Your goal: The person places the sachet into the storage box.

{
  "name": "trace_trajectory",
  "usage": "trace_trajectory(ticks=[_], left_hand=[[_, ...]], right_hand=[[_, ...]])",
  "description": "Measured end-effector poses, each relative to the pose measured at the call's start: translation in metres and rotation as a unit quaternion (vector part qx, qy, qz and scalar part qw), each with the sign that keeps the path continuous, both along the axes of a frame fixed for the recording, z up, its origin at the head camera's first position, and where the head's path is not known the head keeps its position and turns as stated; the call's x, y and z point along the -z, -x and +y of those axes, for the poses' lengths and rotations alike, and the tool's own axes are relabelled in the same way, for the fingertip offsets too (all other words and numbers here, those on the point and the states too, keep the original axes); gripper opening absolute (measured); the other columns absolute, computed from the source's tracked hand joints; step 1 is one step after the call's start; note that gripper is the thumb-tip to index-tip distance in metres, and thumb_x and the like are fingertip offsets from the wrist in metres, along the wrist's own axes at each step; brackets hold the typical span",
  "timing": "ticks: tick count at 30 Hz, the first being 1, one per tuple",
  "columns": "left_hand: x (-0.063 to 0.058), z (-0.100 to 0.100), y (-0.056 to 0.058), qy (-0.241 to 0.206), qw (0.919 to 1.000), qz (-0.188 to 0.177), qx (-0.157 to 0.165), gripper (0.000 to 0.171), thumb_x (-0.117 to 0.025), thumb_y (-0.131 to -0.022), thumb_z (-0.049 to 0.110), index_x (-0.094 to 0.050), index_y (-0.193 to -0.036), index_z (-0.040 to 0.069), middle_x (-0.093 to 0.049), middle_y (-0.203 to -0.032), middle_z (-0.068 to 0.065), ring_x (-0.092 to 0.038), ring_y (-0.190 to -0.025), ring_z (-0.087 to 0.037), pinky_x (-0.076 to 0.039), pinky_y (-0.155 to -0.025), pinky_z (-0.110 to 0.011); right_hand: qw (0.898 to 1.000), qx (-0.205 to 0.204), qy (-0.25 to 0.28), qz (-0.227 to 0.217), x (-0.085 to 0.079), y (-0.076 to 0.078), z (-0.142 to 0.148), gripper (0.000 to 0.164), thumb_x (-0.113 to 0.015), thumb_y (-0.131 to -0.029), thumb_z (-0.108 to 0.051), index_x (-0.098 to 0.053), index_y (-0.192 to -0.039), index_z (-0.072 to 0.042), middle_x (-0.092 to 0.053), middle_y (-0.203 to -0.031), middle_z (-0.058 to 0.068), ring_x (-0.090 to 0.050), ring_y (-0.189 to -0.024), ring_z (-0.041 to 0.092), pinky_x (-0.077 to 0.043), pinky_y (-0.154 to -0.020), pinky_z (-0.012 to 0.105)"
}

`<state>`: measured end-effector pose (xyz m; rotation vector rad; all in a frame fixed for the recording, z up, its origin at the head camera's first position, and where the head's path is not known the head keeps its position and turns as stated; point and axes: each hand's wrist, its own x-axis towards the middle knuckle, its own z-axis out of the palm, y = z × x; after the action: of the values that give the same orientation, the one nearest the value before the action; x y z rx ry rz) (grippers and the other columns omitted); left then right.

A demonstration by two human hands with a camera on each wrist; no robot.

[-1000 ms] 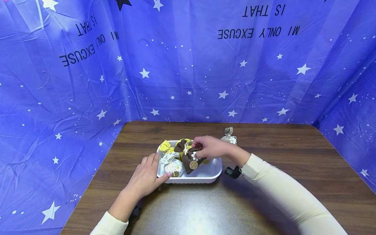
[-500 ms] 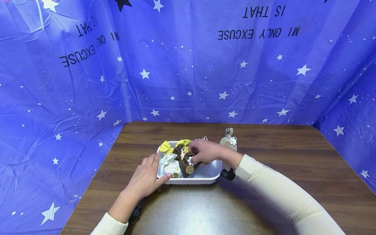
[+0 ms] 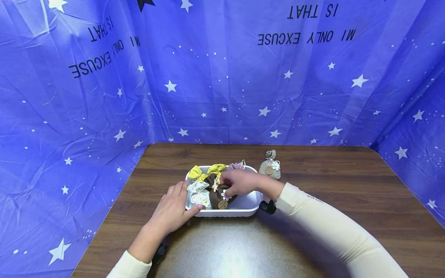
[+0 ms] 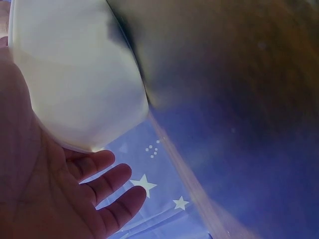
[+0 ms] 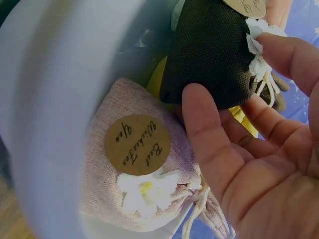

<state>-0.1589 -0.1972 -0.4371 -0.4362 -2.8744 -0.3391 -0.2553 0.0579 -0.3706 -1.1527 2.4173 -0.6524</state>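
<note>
My right hand (image 3: 242,181) pinches a brown drawstring pouch (image 3: 216,200) with a white flower and round tag, low inside a white tray (image 3: 231,213). In the right wrist view its thumb presses by the flower and a finger lies on the dark cloth (image 5: 209,55). Left of it sits a white pouch (image 3: 199,197); behind are yellow pouches (image 3: 196,173). A pink pouch (image 5: 99,184) lies at the tray's back, partly hidden by my right hand in the head view. My left hand (image 3: 172,208) rests against the tray's left end, thumb at the front rim, other fingers loosely extended.
A beige pouch (image 3: 265,170) with a white flower stands on the wooden table (image 3: 330,185), behind and right of the tray. A blue star-printed curtain (image 3: 222,96) surrounds the table's back and sides.
The right hand has lowered the brown pouch into the tray and slightly left, beside the white pouch. More of the pink and beige pouches shows now. The left hand stays put.
</note>
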Motion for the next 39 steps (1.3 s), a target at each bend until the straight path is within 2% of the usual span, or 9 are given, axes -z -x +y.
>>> trace_trajectory(ticks=[6, 13, 16, 19, 21, 25, 28, 32, 39], left_hand=[[-0.001, 0.0, 0.0, -0.002, 1.0, 0.001, 0.002, 0.096, -0.063, -0.088, 0.061, -0.036, -0.148, -0.009, -0.046, -0.143, -0.028, -0.045, -0.129, -0.045, -0.043, -0.1, -0.06], [0.0, -0.001, 0.001, -0.003, 0.9999, 0.004, 0.009, 0.096, -0.063, -0.089, 0.061, -0.036, -0.148, -0.009, -0.046, -0.142, -0.028, -0.045, -0.128, -0.044, -0.043, -0.102, -0.057], [0.0, -0.002, 0.001, -0.003, 0.9999, 0.004, 0.012, 0.096, -0.062, -0.089, 0.061, -0.035, -0.148, -0.009, -0.046, -0.142, -0.029, -0.046, -0.127, -0.044, -0.042, -0.102, -0.057], [0.0, -0.002, 0.001, -0.006, 0.9999, 0.007, 0.013, 0.096, -0.063, -0.089, 0.06, -0.035, -0.148, -0.009, -0.046, -0.142, -0.028, -0.046, -0.127, -0.044, -0.043, -0.102, -0.057], [0.0, -0.002, 0.001, -0.006, 0.9999, 0.009, 0.013, 0.096, -0.063, -0.088, 0.06, -0.035, -0.148, -0.009, -0.046, -0.142, -0.028, -0.046, -0.127, -0.044, -0.043, -0.102, -0.057], [0.0, -0.002, 0.001, -0.005, 0.9999, 0.007, 0.013, 0.097, -0.063, -0.088, 0.061, -0.035, -0.148, -0.01, -0.046, -0.142, -0.028, -0.045, -0.128, -0.044, -0.042, -0.103, -0.057], [0.0, -0.002, 0.0, -0.006, 0.9999, 0.006, 0.012, 0.098, -0.063, -0.088, 0.062, -0.035, -0.148, -0.011, -0.046, -0.143, -0.028, -0.045, -0.129, -0.044, -0.042, -0.103, -0.057], [-0.001, -0.001, 0.0, -0.007, 0.9999, 0.008, 0.013, 0.097, -0.063, -0.088, 0.061, -0.035, -0.147, -0.011, -0.046, -0.143, -0.028, -0.044, -0.129, -0.044, -0.042, -0.103, -0.056], [0.0, -0.001, 0.001, -0.006, 0.9999, 0.011, 0.012, 0.096, -0.065, -0.088, 0.06, -0.035, -0.148, -0.01, -0.046, -0.142, -0.028, -0.043, -0.13, -0.044, -0.042, -0.103, -0.057]], right_hand=[[1.0, -0.007, -0.009, 0.001, 0.001, 0.0, 0.003, 0.026, -0.078, -0.078, -0.011, -0.061, -0.098, -0.008, -0.056, -0.081, -0.004, -0.05, -0.074, 0.008, -0.044, -0.066, 0.023], [0.999, -0.023, -0.019, 0.01, 0.004, 0.003, 0.005, 0.018, -0.074, -0.08, -0.012, -0.067, -0.096, -0.007, -0.06, -0.083, -0.008, -0.051, -0.074, 0.004, -0.046, -0.069, 0.021], [0.999, -0.036, -0.011, 0.017, 0.005, 0.006, 0.009, 0.013, -0.073, -0.082, -0.015, -0.068, -0.093, -0.009, -0.062, -0.082, -0.009, -0.052, -0.074, 0.002, -0.047, -0.07, 0.021], [0.999, -0.038, 0.008, 0.001, 0.004, 0.007, 0.015, 0.008, -0.072, -0.084, -0.013, -0.069, -0.09, -0.009, -0.063, -0.08, -0.009, -0.052, -0.071, 0.002, -0.048, -0.067, 0.022], [0.999, -0.032, 0.024, -0.013, 0.002, 0.007, 0.02, 0.008, -0.071, -0.085, -0.012, -0.069, -0.092, -0.008, -0.065, -0.082, -0.008, -0.055, -0.073, 0.002, -0.049, -0.069, 0.022], [0.998, -0.012, 0.062, -0.031, -0.003, 0.01, 0.034, 0.018, -0.069, -0.086, -0.01, -0.069, -0.102, -0.002, -0.069, -0.093, -0.001, -0.062, -0.085, 0.005, -0.053, -0.078, 0.024], [0.995, 0.005, 0.091, -0.034, -0.008, 0.013, 0.049, 0.023, -0.068, -0.088, -0.008, -0.068, -0.109, 0.001, -0.07, -0.102, 0.006, -0.065, -0.094, 0.013, -0.054, -0.085, 0.028], [0.992, 0.027, 0.117, -0.03, -0.009, 0.019, 0.073, 0.021, -0.068, -0.091, -0.006, -0.067, -0.11, 0.002, -0.069, -0.106, 0.012, -0.066, -0.098, 0.023, -0.054, -0.088, 0.036], [0.989, 0.091, 0.113, -0.002, 0.001, 0.031, 0.111, 0.018, -0.068, -0.092, -0.01, -0.068, -0.107, -0.001, -0.07, -0.101, 0.007, -0.065, -0.097, 0.023, -0.053, -0.086, 0.038]])
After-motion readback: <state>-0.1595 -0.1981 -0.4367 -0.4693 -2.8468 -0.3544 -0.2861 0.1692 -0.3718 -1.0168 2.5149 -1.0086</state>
